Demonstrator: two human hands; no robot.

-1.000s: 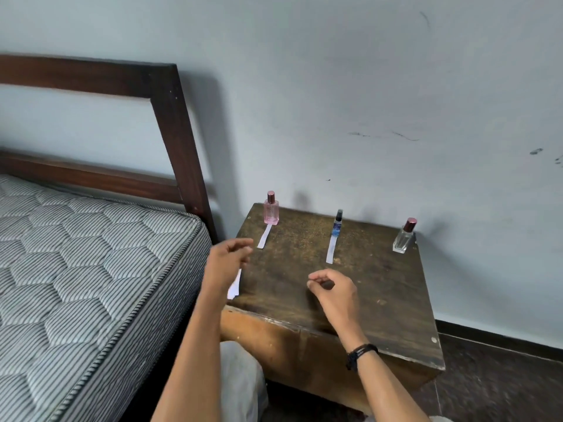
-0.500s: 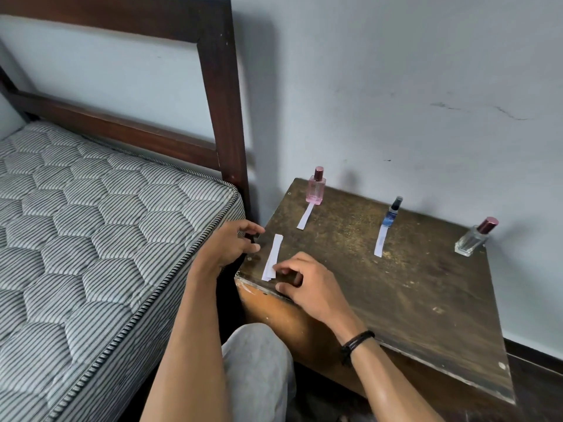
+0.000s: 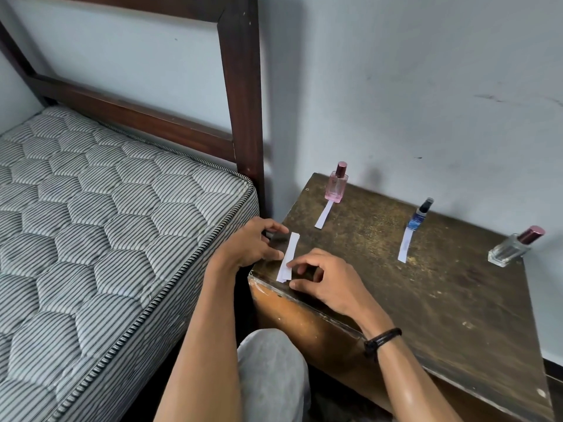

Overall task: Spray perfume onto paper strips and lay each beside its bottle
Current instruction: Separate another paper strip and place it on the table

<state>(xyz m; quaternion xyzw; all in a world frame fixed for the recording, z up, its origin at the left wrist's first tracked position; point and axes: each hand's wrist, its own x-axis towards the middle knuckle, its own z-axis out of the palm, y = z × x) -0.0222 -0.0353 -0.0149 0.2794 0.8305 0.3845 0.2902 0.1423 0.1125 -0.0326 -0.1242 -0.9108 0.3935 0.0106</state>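
A small stack of white paper strips [image 3: 290, 256] lies at the near left corner of the worn wooden bedside table [image 3: 451, 300]. My left hand [image 3: 249, 243] touches the stack's left edge with thumb and forefinger. My right hand [image 3: 324, 278] has curled fingers and pinches the stack's near end. A pink bottle [image 3: 336, 184] stands at the back left with a strip [image 3: 323, 215] in front of it. A slim blue bottle [image 3: 421, 214] also has a strip [image 3: 405, 245] before it. A clear bottle with a maroon cap [image 3: 511, 247] stands at the right with no strip by it.
A striped quilted mattress [image 3: 100, 239] and a dark wooden bed frame [image 3: 243, 117] stand close to the table's left side. A pale wall [image 3: 426, 86] runs behind the bottles. My knee [image 3: 274, 370] is below the table's front edge.
The strips went from my left hand at the table's left edge onto its near corner. My right hand moved left onto them. The view shifted closer and to the left.
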